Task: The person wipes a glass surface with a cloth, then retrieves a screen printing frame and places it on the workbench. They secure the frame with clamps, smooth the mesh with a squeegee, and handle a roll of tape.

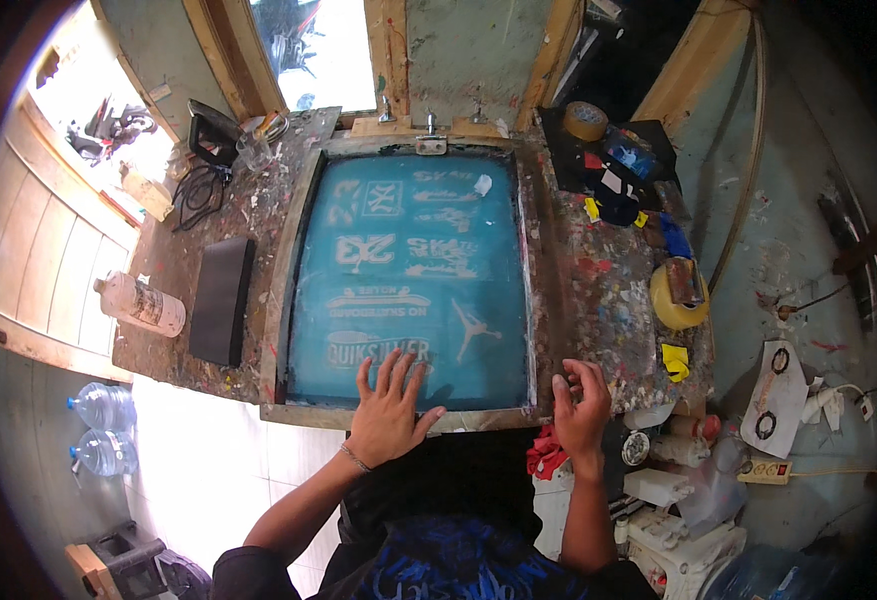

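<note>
A silk-screen frame (544, 405) with teal mesh (408, 218), marked with pale stencilled designs, lies flat on the paint-spattered bench. My left hand (390, 410) rests with spread fingers on the lower part of the mesh, holding nothing I can see. My right hand (580, 410) is at the frame's lower right corner, fingers loosely curved and apart, with nothing visible in them; I cannot tell whether it touches the wood. A metal hinge clamp (431, 144) sits on the frame's back edge. A small white scrap (483, 185) lies on the mesh.
A dark flat board (220, 300), white bottle (141, 304) and iron (208, 135) occupy the bench's left. Tape rolls (583, 120), yellow tape (680, 295) and dark cloth (618, 195) are on the right. Water jugs (106, 405) stand below left; a power strip (765, 470) is lower right.
</note>
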